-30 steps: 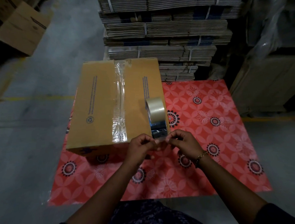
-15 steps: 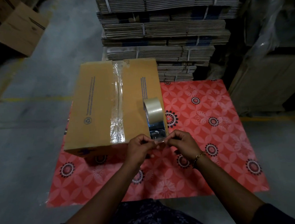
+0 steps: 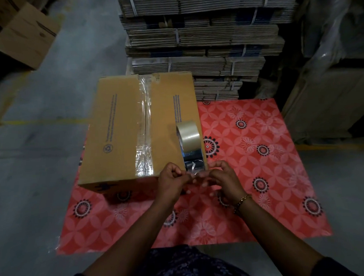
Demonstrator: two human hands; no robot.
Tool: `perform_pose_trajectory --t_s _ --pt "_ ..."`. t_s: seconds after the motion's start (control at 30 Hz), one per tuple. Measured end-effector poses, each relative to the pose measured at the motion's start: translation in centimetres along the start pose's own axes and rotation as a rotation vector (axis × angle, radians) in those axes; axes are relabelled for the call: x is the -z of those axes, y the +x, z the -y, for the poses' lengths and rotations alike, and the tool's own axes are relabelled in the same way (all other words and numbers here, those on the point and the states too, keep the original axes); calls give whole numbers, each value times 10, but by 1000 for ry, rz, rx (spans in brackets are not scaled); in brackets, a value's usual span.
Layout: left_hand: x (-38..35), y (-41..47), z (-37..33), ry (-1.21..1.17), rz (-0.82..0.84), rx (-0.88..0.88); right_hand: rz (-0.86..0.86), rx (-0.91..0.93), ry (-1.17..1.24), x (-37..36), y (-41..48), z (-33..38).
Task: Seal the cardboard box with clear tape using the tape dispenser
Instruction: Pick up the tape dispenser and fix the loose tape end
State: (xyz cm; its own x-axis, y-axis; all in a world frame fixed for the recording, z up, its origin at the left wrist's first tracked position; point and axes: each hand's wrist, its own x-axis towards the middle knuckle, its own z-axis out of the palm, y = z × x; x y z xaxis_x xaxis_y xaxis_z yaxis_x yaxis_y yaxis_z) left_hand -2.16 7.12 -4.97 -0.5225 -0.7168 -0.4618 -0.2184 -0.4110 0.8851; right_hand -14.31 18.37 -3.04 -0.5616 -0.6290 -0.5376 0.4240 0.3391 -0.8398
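Little has moved since the earlier frames: both hands stay pinched at the tape's loose end, the right fingers now spread a bit wider. The concrete floor [image 3: 43,185] is dim and grey. Strapped bundles of flat cardboard [image 3: 197,39] are cut off at the top. A glossy red flowered mat [image 3: 262,176] lies under the brown cardboard box [image 3: 118,130], whose centre seam carries wrinkled clear tape [image 3: 145,139]. The tape roll [image 3: 187,134] stands on the box's near right corner. The left hand [image 3: 171,183] and right hand [image 3: 225,180] each nip the film; its edge is hard to see.
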Motion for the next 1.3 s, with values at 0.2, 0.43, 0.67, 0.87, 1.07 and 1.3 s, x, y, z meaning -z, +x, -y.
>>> perform_pose_trajectory --t_s 0.2,0.43,0.67,0.87,1.07,1.3 --pt "1 -5 -4 -24 49 26 0 81 -181 -16 -5 -10" --pt "-6 -19 -3 17 -80 13 -34 117 -159 -19 0 -12" --pt "-35 -30 0 8 -13 20 -30 25 -88 -22 2 -11" --pt "-35 -15 21 14 -37 -69 -28 47 -135 -26 4 -15" --pt "-36 -18 17 -15 -26 -96 -9 216 -247 -23 2 -13" --pt "-18 -16 4 27 103 -31 178 140 -256 -11 5 -4"
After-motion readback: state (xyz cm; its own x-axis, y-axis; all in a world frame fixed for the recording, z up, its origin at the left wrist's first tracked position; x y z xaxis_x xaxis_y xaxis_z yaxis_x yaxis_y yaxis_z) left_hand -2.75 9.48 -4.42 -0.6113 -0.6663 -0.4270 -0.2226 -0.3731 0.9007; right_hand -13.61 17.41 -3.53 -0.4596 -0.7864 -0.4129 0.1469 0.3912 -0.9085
